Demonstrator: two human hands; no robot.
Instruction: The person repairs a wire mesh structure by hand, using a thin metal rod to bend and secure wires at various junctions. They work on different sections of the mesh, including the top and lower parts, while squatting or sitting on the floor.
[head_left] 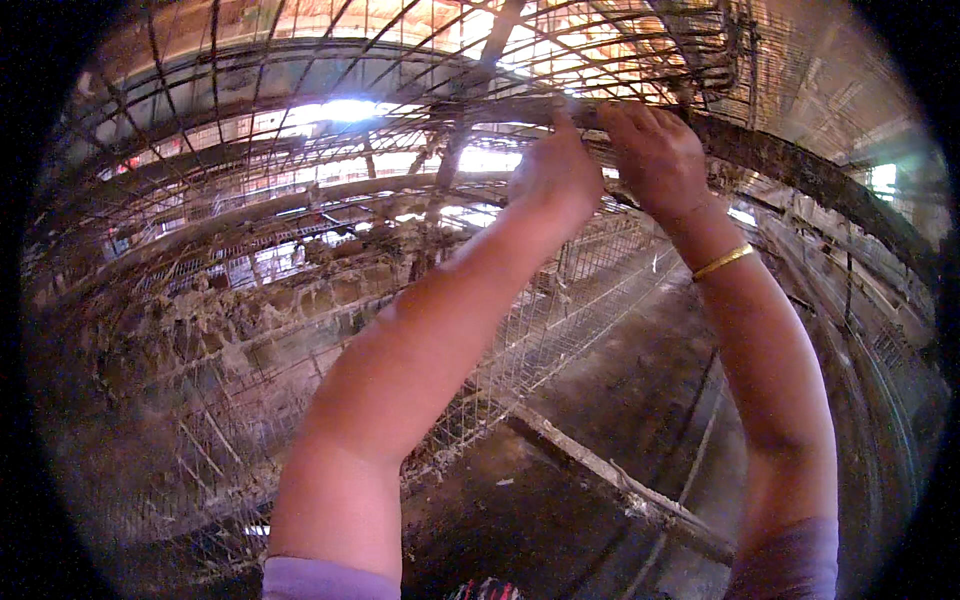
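Observation:
Both my arms reach up to a long dark beam (pixel 800 170) below an overhead wire cage (pixel 600 45). My right hand (pixel 655 155) has its fingers curled over the top of the beam, closed on it. A gold-coloured bangle (pixel 722 262) circles that wrist. Just to its left, my left hand (pixel 560 178) is closed, with one digit pointing up against the beam. The rest of its fingers face away from me, and whatever they hold is hidden.
Rows of dusty wire cages (pixel 570 310) run along the left. Low across the dark floor (pixel 640 385) lies a rough, crusted bar (pixel 600 462). Long thin lines or pipes (pixel 890 390) stretch down the right side. Bright light comes through gaps behind the cages.

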